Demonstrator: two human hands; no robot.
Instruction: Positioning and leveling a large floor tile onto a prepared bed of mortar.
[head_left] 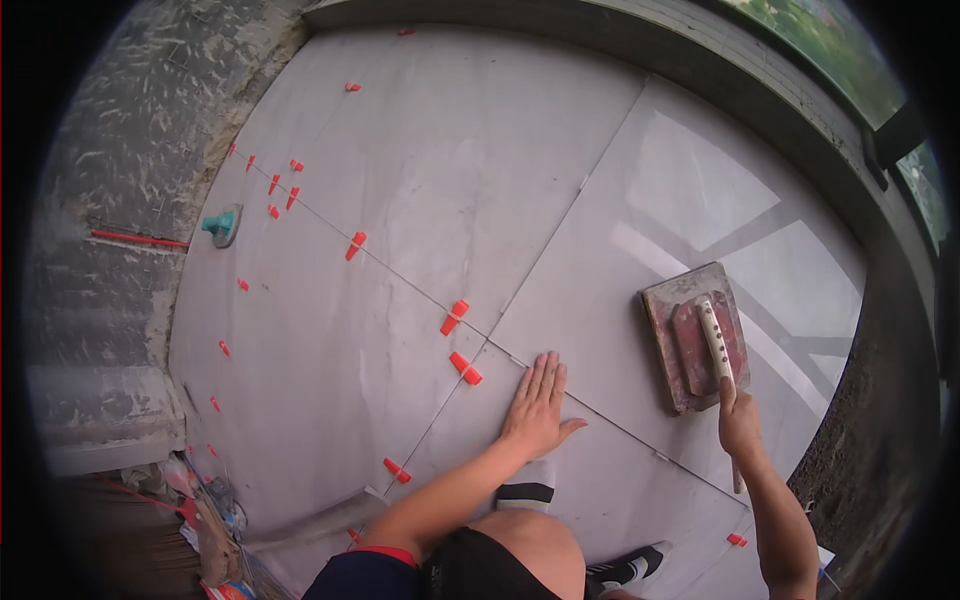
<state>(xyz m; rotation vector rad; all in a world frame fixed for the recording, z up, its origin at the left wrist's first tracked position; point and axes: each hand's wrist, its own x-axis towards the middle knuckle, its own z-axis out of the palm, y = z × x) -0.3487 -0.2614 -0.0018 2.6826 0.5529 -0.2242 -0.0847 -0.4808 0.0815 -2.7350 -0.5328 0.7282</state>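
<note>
My right hand (741, 425) is closed round the long pale handle of a tile beater (683, 340), a thick rectangular board with a worn reddish back. The board is over the glossy large tile (600, 290) at the right; I cannot tell whether it touches. My left hand (538, 410) lies flat, fingers stretched out, across the joint just right of the tile corners. Nothing is in it. Close to its fingertips, two red levelling wedges (465, 368) sit in clips on the joints.
More red wedges (355, 246) line the joints on the left. A teal suction cup (221, 226) rests near the rough grey wall (110, 180). A raised ledge (800, 110) borders the far side under a window. Bags and scraps (215, 530) lie lower left; my knee and feet are on the tiles.
</note>
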